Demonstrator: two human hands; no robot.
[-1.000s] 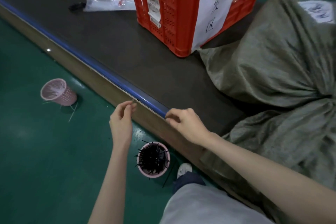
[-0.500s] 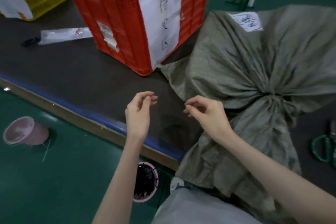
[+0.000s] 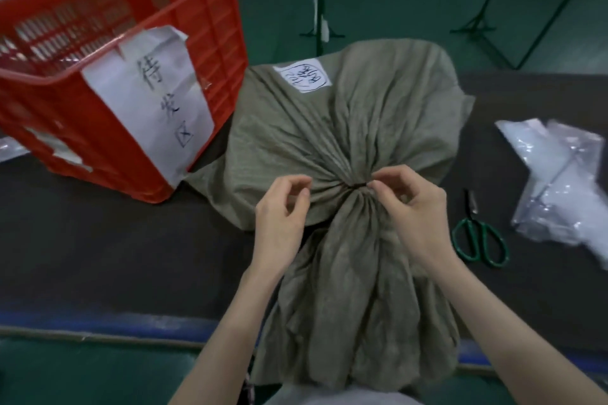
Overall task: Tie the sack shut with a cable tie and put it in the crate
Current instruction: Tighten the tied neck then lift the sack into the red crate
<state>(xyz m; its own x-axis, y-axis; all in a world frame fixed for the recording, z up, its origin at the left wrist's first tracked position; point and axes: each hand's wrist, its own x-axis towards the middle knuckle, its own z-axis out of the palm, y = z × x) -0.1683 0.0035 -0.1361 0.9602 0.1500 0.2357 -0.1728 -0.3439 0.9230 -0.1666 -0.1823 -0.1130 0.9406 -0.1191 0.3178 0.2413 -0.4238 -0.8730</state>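
The grey-green sack point(image 3: 348, 115) lies on the dark table, its neck gathered into a tight waist point(image 3: 357, 194) with the loose mouth spread towards me. A thin black cable tie point(image 3: 359, 185) shows as a short dark line across that neck. My right hand point(image 3: 411, 207) pinches it at the neck's right side. My left hand point(image 3: 283, 214) hovers at the neck's left side with thumb and forefinger pinched; the tie's end there is too thin to make out. The red crate point(image 3: 138, 141) stands open-topped to the left, touching the sack.
Green-handled scissors point(image 3: 480, 240) lie to the right of my right hand. Clear plastic bags point(image 3: 559, 181) sit at the far right. The table's blue front edge point(image 3: 98, 319) runs below my arms. Metal stand legs rise behind the table.
My view has swung up and right from the floor baskets to the sack. Both hands moved from the table's edge onto the sack's neck, fingers still pinched.
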